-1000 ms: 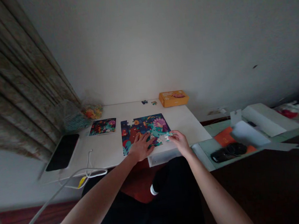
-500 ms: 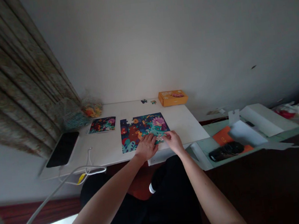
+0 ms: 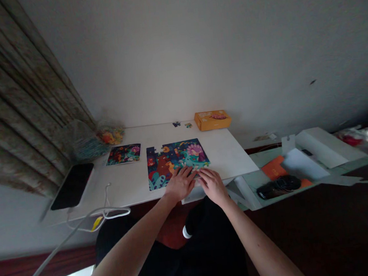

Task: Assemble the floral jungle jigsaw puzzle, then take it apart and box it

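A colourful jigsaw puzzle (image 3: 160, 166) lies on the white table, mostly joined, with a notch in its far edge towards the left. My left hand (image 3: 181, 184) rests on the puzzle's near edge, its fingers stretched out and open. Close beside it, my right hand (image 3: 213, 185) lies over the near right corner with its fingers extended, the tips almost meeting the left hand. Both hands cover that part of the puzzle. Two loose puzzle pieces, a dark one (image 3: 176, 124) and a lighter one (image 3: 188, 125), lie near the wall.
An orange box (image 3: 213, 120) stands at the table's back right. On the left are a picture card (image 3: 123, 154), a phone (image 3: 73, 186), clear plastic bags (image 3: 110, 134) and a white cable (image 3: 108, 197). A lower glass surface holds an opened white box (image 3: 303, 163) and a black object (image 3: 278, 186).
My right hand has shifted slightly left and nearer to me along the puzzle's edge, its fingers now flatter and closer to my left hand. The left hand has stayed nearly in place.
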### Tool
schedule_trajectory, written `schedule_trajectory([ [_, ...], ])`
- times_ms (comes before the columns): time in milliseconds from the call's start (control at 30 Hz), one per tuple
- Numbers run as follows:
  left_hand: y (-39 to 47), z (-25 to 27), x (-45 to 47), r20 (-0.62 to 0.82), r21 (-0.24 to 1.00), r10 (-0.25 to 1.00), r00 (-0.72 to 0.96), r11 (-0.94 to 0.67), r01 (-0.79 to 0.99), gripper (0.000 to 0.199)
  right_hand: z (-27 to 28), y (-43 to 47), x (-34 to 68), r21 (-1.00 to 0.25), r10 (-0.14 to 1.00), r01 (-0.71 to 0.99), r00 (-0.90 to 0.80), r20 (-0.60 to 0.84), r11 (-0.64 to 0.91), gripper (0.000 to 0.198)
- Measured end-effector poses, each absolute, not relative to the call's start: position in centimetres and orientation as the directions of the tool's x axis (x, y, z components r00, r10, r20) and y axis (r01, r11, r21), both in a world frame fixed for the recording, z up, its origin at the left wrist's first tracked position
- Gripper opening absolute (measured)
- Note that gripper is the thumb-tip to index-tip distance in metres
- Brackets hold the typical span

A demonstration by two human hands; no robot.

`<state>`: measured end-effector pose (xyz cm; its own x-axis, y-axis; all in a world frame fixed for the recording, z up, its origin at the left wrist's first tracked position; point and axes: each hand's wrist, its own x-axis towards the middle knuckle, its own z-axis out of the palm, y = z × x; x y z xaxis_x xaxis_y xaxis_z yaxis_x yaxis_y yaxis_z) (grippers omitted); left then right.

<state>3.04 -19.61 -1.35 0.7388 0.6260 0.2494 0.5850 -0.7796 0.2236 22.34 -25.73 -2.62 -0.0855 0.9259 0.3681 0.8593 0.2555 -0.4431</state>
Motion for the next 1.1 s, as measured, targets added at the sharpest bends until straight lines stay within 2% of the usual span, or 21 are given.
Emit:
schedule_trajectory([
  [200, -19.6, -1.3, 3.0, 0.250, 0.225, 0.630, 0.735, -0.777, 0.589, 0.043, -2.0, -24.2, 23.0, -0.413, 0.930, 0.871, -0.119, 0.347, 0.266, 0.022],
  [267, -19.5, -1.3, 3.0, 0.254, 0.224, 0.631, 0.733, -0.776, 0.590, 0.043, -1.5, -22.5, 24.2, -0.403, 0.933, 0.880, -0.110, 0.342, 0.252, 0.025],
  [400, -19.5, -1.4, 3.0, 0.251, 0.232, 0.629, 0.736, -0.777, 0.585, 0.043, -1.0, -17.9, 27.9, -0.370, 0.937, 0.929, 0.118, 0.330, 0.013, 0.027],
  [500, -19.3, -1.3, 3.0, 0.236, 0.254, 0.628, 0.742, -0.777, 0.576, 0.042, -1.3, -15.0, 30.4, -0.326, 0.928, 0.930, 0.265, 0.262, -0.173, 0.031],
  [567, -18.8, -1.0, 3.0, 0.223, 0.280, 0.633, 0.742, -0.770, 0.573, 0.040, -1.9, -13.8, 31.4, -0.306, 0.921, 0.924, 0.308, 0.237, -0.230, 0.034],
  [667, -16.7, -0.5, 3.1, 0.216, 0.313, 0.665, 0.715, -0.740, 0.595, 0.038, -2.7, -13.0, 31.8, -0.297, 0.928, 0.930, 0.292, 0.230, -0.218, 0.040],
  [733, -14.0, -0.1, 3.4, 0.233, 0.327, 0.711, 0.663, -0.700, 0.635, 0.036, -3.1, -12.7, 31.8, -0.310, 0.920, 0.918, 0.324, 0.219, -0.249, 0.045],
  [833, -8.6, 0.2, 4.2, 0.255, 0.388, 0.823, 0.507, -0.568, 0.726, 0.036, -3.1, -12.5, 31.6, -0.344, 0.864, 0.852, 0.471, 0.177, -0.394, 0.054],
  [1000, 0.8, 0.8, 6.0, 0.152, 0.441, 0.955, 0.256, -0.297, 0.847, 0.046, -2.7, -12.2, 31.3, -0.309, 0.829, 0.818, 0.543, 0.135, -0.486, 0.060],
  [1100, 5.1, 0.9, 7.2, 0.081, 0.419, 0.978, 0.190, -0.207, 0.884, 0.048, -2.4, -12.2, 31.0, -0.267, 0.831, 0.827, 0.540, 0.132, -0.495, 0.059],
])
